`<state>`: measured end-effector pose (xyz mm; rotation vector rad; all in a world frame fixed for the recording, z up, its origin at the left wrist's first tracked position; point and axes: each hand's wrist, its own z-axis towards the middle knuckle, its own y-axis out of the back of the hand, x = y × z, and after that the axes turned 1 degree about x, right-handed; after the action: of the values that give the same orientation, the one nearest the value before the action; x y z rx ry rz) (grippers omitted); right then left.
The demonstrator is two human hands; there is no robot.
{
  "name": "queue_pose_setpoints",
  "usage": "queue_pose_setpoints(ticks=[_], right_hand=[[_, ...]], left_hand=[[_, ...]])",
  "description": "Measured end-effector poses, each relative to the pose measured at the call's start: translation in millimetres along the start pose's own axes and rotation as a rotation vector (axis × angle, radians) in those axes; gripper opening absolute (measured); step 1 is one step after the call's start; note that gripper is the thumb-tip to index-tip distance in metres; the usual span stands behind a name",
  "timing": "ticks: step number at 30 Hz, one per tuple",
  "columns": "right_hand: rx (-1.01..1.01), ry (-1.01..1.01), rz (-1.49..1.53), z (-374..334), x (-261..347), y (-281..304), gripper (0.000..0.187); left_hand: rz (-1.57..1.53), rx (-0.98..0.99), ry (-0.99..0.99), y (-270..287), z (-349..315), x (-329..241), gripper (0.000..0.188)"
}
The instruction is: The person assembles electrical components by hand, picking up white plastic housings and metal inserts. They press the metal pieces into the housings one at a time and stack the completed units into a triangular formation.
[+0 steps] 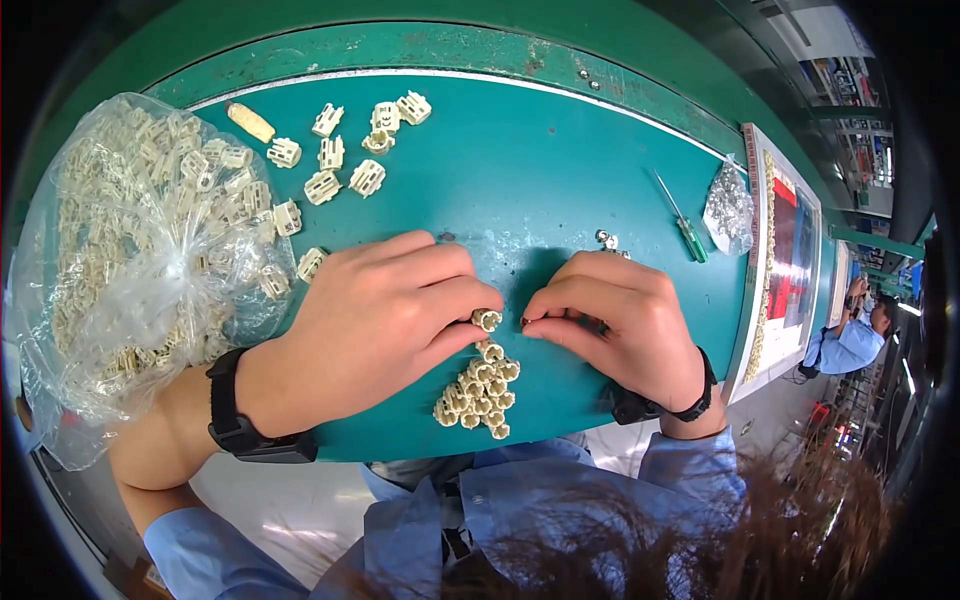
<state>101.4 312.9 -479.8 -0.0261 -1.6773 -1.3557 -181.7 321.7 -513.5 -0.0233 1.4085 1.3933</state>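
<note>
My left hand (390,310) pinches a cream-coloured round plastic socket (487,320) between thumb and fingertips, its hollow end facing right. Just right of it, my right hand (620,315) has thumb and forefinger pressed together. A tiny dark reddish bit shows at those fingertips, too small to name. Below and between the hands, several like sockets (480,393) stand packed in a cluster with their openings up. Small shiny metal pieces (608,240) lie just beyond my right hand, partly hidden by it.
A clear plastic bag (150,250) full of cream sockets fills the left side. Several loose sockets (367,178) and a tan, stubby object (250,122) lie at the back left. Rightward are a green-handled screwdriver (690,238), a small bag of metal parts (729,212) and a white-framed panel (752,300).
</note>
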Motion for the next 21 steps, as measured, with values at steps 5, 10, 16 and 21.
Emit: queue_pose_setpoints(ticks=[5, 10, 16, 21], right_hand=[[-0.107, 0.005, 0.063, 10.9, 13.9, -13.4, 0.020], [-0.156, 0.079, 0.020, 17.7, 13.6, -27.3, 0.023], [-0.148, 0.076, 0.008, 20.9, 12.6, -30.9, 0.024], [-0.146, 0.067, -0.008, 20.8, 8.4, -28.7, 0.025]], left_hand=[[0.011, -0.027, -0.018, -5.8, -2.3, 8.9, 0.027], [0.027, -0.036, -0.020, -3.4, -5.5, 13.6, 0.024], [0.018, -0.038, -0.022, -4.2, -8.5, 18.5, 0.023], [0.012, -0.027, -0.019, -8.1, -3.3, 21.9, 0.022]])
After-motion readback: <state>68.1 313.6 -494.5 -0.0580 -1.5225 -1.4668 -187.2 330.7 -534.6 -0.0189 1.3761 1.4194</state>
